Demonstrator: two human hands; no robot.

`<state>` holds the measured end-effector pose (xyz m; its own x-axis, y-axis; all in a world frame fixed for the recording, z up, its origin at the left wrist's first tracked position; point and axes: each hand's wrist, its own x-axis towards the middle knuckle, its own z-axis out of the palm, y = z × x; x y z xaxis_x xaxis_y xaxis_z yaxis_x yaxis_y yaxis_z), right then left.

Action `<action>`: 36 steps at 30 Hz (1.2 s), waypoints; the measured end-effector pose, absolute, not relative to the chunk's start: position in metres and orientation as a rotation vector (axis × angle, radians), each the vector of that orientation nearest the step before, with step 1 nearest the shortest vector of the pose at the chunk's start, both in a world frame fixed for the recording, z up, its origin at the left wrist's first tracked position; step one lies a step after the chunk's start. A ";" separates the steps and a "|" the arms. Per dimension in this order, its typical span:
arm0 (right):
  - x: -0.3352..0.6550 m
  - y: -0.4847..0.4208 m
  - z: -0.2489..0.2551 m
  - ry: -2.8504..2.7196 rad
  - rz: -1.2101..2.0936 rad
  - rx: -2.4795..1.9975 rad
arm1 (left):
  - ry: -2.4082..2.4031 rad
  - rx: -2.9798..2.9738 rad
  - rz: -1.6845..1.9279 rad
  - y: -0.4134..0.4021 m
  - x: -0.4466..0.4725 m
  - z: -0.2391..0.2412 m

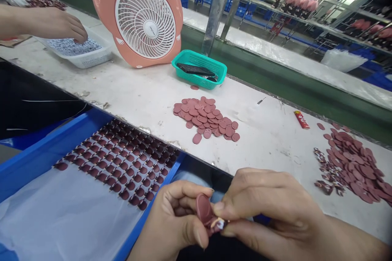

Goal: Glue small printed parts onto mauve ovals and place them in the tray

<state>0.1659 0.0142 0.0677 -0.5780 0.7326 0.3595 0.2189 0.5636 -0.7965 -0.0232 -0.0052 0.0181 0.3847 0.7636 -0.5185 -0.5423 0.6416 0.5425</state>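
In the lower middle of the head view, my left hand (174, 220) is closed on a small maroon part with an oval disc (203, 209) standing up from it. My right hand (269, 208) pinches the same part from the other side, at a small piece with white and yellow marks (218, 224). Its exact kind is unclear, and fingers hide some of it. Ahead on the table lies a pile of maroon oval discs (205, 116). More discs (355, 163) are heaped at the right, next to several small dark, shiny painted pieces (327, 175).
Rows of disc-bearing parts (122, 163) lie on white sheeting in a blue crate (76, 138) at left. Behind stand an orange fan (105, 12), a green basket (225, 71) and a white tray (101, 57), where another person's hand (58, 22) reaches. A red wrapper (301, 120) lies right.
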 end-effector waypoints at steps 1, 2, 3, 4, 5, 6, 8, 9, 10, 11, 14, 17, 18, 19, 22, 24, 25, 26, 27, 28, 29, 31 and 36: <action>0.165 0.015 0.068 -2.093 0.940 -0.760 | 0.824 0.312 0.851 -0.005 -0.023 0.018; 0.165 0.015 0.068 -2.092 0.940 -0.762 | 0.824 0.317 0.853 -0.005 -0.024 0.018; 0.164 0.016 0.068 -2.090 0.939 -0.760 | 0.821 0.318 0.855 -0.005 -0.024 0.017; 0.164 0.016 0.069 -2.091 0.939 -0.758 | 0.814 0.316 0.858 -0.005 -0.024 0.017; 0.165 0.017 0.069 -2.093 0.941 -0.756 | 0.806 0.311 0.861 -0.004 -0.024 0.016; 0.165 0.017 0.069 -2.093 0.943 -0.762 | 0.799 0.305 0.863 -0.004 -0.024 0.016; 0.167 0.016 0.069 -2.091 0.942 -0.784 | 0.794 0.295 0.867 -0.005 -0.025 0.014; 0.169 0.016 0.069 -2.085 0.944 -0.802 | 0.794 0.297 0.872 -0.005 -0.026 0.014; 0.170 0.015 0.068 -2.077 0.947 -0.821 | 0.791 0.303 0.879 -0.005 -0.026 0.013; 0.171 0.015 0.067 -2.071 0.950 -0.833 | 0.781 0.311 0.884 -0.006 -0.027 0.011; 0.173 0.014 0.062 -2.061 0.987 -0.857 | 0.708 0.331 0.893 -0.006 -0.028 0.007; 0.170 0.015 0.056 -2.041 1.033 -0.875 | 0.666 0.351 0.894 -0.005 -0.029 0.003; 0.168 0.016 0.055 -2.030 1.045 -0.881 | 0.661 0.358 0.897 -0.005 -0.029 0.001; 0.167 0.017 0.054 -2.020 1.052 -0.888 | 0.657 0.363 0.900 -0.005 -0.029 0.000; 0.163 0.018 0.051 -2.009 1.062 -0.902 | 0.657 0.375 0.915 -0.007 -0.030 -0.002; 0.161 0.018 0.049 -1.999 1.071 -0.911 | 0.681 0.382 0.923 -0.007 -0.031 -0.003; 0.160 0.018 0.048 -1.989 1.072 -0.913 | 0.697 0.383 0.922 -0.008 -0.031 -0.003; 0.159 0.018 0.047 -1.977 1.068 -0.911 | 0.709 0.382 0.919 -0.007 -0.031 -0.003; 0.157 0.018 0.046 -1.967 1.049 -0.909 | 0.718 0.378 0.915 -0.007 -0.031 -0.004; 0.156 0.018 0.044 -1.962 1.007 -0.908 | 0.728 0.371 0.919 -0.006 -0.031 -0.005; 0.154 0.018 0.042 -1.964 0.935 -0.913 | 0.746 0.362 0.938 -0.005 -0.031 -0.007; 0.150 0.019 0.035 -1.990 0.693 -0.935 | 0.820 0.342 1.026 -0.003 -0.029 -0.012; 0.138 0.023 0.011 -2.194 -0.017 -0.884 | 1.026 0.395 1.330 -0.002 -0.022 -0.022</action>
